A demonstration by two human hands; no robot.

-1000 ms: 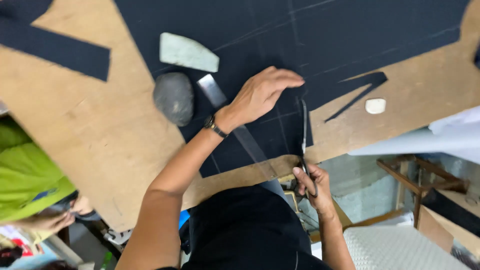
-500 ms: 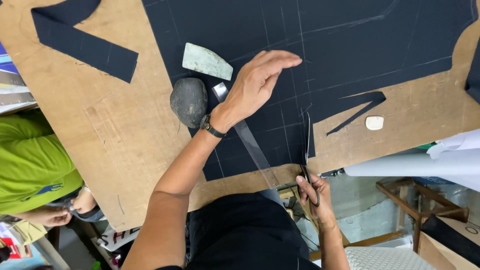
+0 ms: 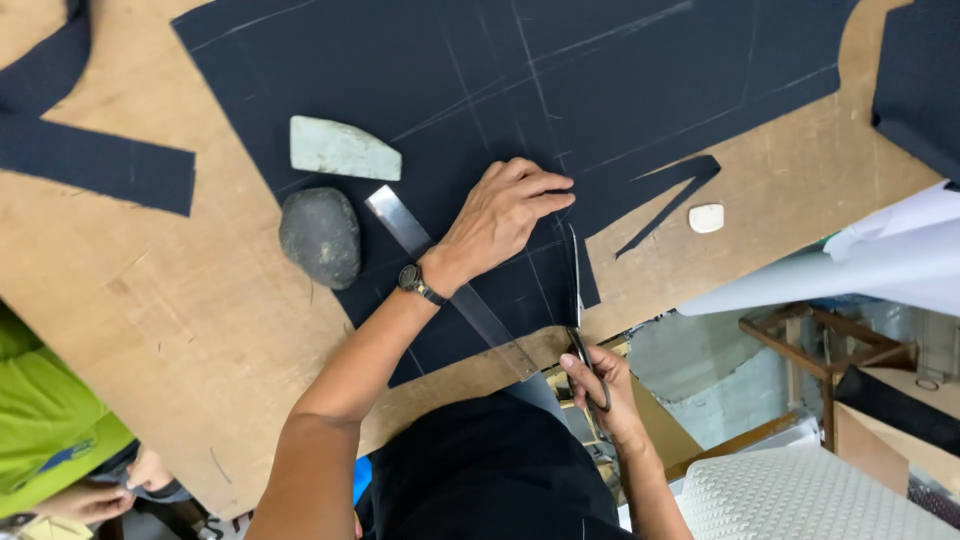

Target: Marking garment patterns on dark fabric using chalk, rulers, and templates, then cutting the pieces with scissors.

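Note:
A large sheet of dark navy cloth (image 3: 520,90) with chalk lines lies on a wooden table (image 3: 170,310). My left hand (image 3: 505,212), a watch on its wrist, presses flat on the cloth beside a cut. My right hand (image 3: 600,390) grips the handles of scissors (image 3: 577,300) at the table's near edge, the blades pointing up into the cloth along the cut. A metal ruler (image 3: 450,285) lies slantwise under my left forearm.
A grey stone (image 3: 320,237) and a pale flat stone (image 3: 342,150) weigh down the cloth at left. A white piece of chalk (image 3: 706,218) lies by a thin cloth offcut (image 3: 665,195). Dark strips (image 3: 95,160) lie far left. A person in green (image 3: 50,440) sits below left.
The view has shifted so the table sits lower in frame. My left hand has slid a little down the cloth, nearer the scissors. My right hand keeps hold of the scissors.

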